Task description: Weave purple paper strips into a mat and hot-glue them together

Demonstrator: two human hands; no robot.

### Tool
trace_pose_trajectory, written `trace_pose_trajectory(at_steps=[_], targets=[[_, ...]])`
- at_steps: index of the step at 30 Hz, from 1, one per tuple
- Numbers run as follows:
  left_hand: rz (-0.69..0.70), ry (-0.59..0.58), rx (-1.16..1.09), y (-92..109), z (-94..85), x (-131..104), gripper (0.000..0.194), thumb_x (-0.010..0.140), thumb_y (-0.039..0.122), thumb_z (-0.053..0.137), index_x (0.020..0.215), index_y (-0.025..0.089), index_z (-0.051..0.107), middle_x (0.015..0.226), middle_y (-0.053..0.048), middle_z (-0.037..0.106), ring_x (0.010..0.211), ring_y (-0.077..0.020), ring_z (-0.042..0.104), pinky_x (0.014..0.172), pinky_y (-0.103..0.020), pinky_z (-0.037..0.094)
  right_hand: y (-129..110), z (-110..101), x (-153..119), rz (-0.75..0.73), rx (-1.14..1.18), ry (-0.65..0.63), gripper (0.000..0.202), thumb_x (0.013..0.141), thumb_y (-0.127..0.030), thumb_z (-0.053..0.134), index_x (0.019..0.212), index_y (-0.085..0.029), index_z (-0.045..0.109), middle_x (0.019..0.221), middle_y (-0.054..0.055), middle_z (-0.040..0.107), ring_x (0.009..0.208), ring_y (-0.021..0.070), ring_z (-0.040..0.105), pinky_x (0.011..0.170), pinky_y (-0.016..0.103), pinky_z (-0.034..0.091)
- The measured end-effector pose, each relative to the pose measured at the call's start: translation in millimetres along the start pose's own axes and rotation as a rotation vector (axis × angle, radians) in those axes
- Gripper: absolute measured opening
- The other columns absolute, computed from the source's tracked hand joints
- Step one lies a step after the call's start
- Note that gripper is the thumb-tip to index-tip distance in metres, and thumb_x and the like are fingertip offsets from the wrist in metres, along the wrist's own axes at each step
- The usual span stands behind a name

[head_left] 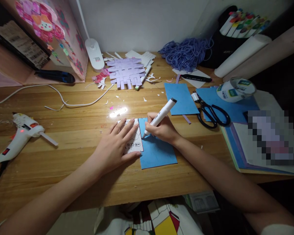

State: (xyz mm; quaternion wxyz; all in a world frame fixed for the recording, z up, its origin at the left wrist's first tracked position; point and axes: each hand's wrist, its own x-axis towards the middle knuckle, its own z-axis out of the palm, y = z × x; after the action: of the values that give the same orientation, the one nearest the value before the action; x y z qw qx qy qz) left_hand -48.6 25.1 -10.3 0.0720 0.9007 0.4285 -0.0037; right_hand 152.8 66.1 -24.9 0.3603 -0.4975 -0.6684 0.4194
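My left hand (pixel 120 140) lies flat with its fingers spread, pressing on a white card (pixel 136 143) with black line drawings. Much of that card is hidden under the hand. Its right edge lies over or against a blue sheet of paper (pixel 159 155) on the desk. In my right hand (pixel 163 127) is a white marker (pixel 163 112), gripped like a pen, its dark end pointing up. The marker's tip meets the blue sheet close beside the card's right edge.
Left stands a glue gun (pixel 22 137) with a red light. Behind lie a woven purple paper piece (pixel 126 71), paper scraps and blue-purple yarn (pixel 186 54). To the right are black-handled scissors (pixel 213 114), another blue sheet (pixel 181 99), a tape roll (pixel 236 89) and stacked paper (pixel 245 147).
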Motion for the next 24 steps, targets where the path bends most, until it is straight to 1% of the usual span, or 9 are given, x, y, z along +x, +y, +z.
trace_pose_trajectory(at_steps=[3,7,10,14,17,20,22,24], targets=[[-0.003,-0.001,0.001,-0.2,0.1,0.5,0.08,0.084,0.067,0.039,0.147,0.02,0.022,0.153,-0.006,0.021,0.14,-0.0299,0.018,0.111,-0.044,0.022,0.2,-1.4,1.1,-0.001,0.071,0.006,0.027,0.073,-0.023,0.057,0.053,-0.022,0.039,0.044,-0.007,0.042,0.041,0.0083,0.039,0.04,0.024,0.029],[0.0,0.0,0.004,0.5,-0.9,0.0,0.081,0.084,0.067,0.039,0.147,0.019,0.02,0.153,-0.006,0.021,0.14,-0.0303,0.018,0.111,-0.044,0.021,3.1,-3.7,6.6,-0.027,0.255,0.119,0.027,0.078,-0.025,0.054,0.055,-0.022,0.04,0.041,-0.007,0.044,0.039,0.0085,0.041,0.041,0.024,0.032],[0.002,-0.011,0.011,3.2,-1.7,-2.7,0.081,0.085,0.066,0.037,0.147,0.019,0.019,0.153,-0.006,0.02,0.14,-0.0307,0.017,0.111,-0.045,0.021,4.5,-3.8,9.6,-0.035,0.294,0.161,0.027,0.078,-0.025,0.054,0.055,-0.022,0.04,0.041,-0.007,0.045,0.038,0.0082,0.04,0.04,0.024,0.033],[-0.003,-0.039,0.018,8.9,-1.7,-7.9,0.082,0.085,0.069,0.032,0.148,0.018,0.018,0.154,-0.006,0.018,0.14,-0.0312,0.017,0.11,-0.046,0.022,6.6,-2.2,10.2,-0.022,0.294,0.149,0.027,0.078,-0.028,0.055,0.057,-0.022,0.041,0.042,-0.007,0.046,0.039,0.0083,0.042,0.041,0.024,0.033],[-0.007,-0.041,0.023,12.9,-1.7,-11.1,0.085,0.084,0.072,0.029,0.148,0.017,0.019,0.153,-0.008,0.017,0.14,-0.0322,0.017,0.11,-0.047,0.022,8.6,-1.8,9.8,-0.026,0.282,0.137,0.028,0.079,-0.03,0.056,0.057,-0.022,0.041,0.043,-0.007,0.047,0.041,0.0085,0.043,0.043,0.024,0.034],[0.003,-0.036,0.03,16.2,-2.5,-13.5,0.087,0.083,0.074,0.026,0.147,0.016,0.02,0.153,-0.008,0.018,0.139,-0.033,0.018,0.11,-0.047,0.023,9.5,-2.8,9.5,-0.042,0.296,0.135,0.027,0.079,-0.031,0.056,0.058,-0.022,0.041,0.043,-0.007,0.047,0.04,0.0086,0.043,0.042,0.024,0.033],[0.001,-0.045,0.044,18.0,-3.0,-14.9,0.08,0.086,0.069,0.027,0.147,0.018,0.022,0.153,-0.006,0.02,0.139,-0.0323,0.021,0.109,-0.047,0.025,9.2,-3.6,9.3,-0.048,0.3,0.136,0.027,0.079,-0.031,0.056,0.058,-0.022,0.042,0.043,-0.007,0.046,0.04,0.0084,0.042,0.041,0.024,0.032],[-0.003,-0.057,0.064,19.7,-3.3,-16.3,0.069,0.09,0.061,0.029,0.146,0.02,0.024,0.153,-0.005,0.022,0.139,-0.0306,0.022,0.109,-0.046,0.027,8.5,-4.1,9.1,-0.049,0.29,0.134,0.027,0.079,-0.031,0.055,0.057,-0.022,0.042,0.043,-0.007,0.046,0.039,0.0084,0.042,0.042,0.025,0.033]])
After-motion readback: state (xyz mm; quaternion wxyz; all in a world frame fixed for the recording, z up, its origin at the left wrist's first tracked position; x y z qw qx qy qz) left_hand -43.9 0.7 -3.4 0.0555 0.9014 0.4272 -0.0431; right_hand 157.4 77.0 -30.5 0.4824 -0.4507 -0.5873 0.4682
